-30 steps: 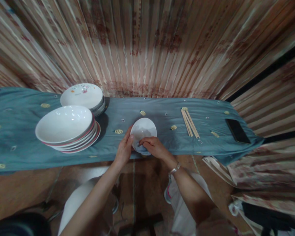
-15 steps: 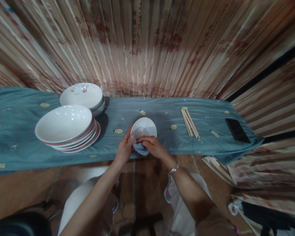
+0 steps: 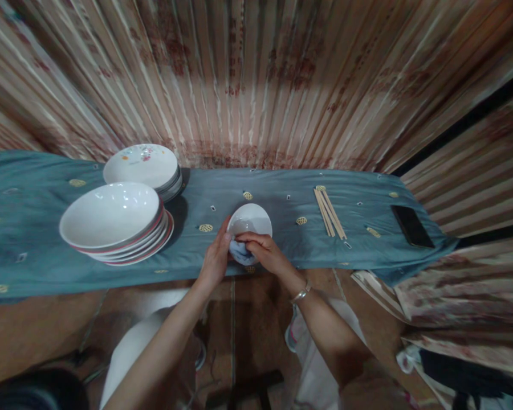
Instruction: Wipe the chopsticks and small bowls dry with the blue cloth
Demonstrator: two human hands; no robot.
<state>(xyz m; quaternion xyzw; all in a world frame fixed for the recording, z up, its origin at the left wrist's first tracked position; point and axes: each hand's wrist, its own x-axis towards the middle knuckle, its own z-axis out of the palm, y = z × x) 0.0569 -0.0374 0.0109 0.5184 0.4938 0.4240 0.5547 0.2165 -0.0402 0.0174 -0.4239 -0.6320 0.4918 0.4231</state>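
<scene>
- Long, narrow tabletop wearing a teal fabric cloth with little yellow pineapple prints
- Left side: a stack of glossy white round dishes with red edging, plus a stack of white floral round dishes just behind it
- Right side: some slim pale wooden chopsticks, then a flat black rectangular phone
- Small round white bowl up front, tbh can't tell if it's touching the cloth
</scene>
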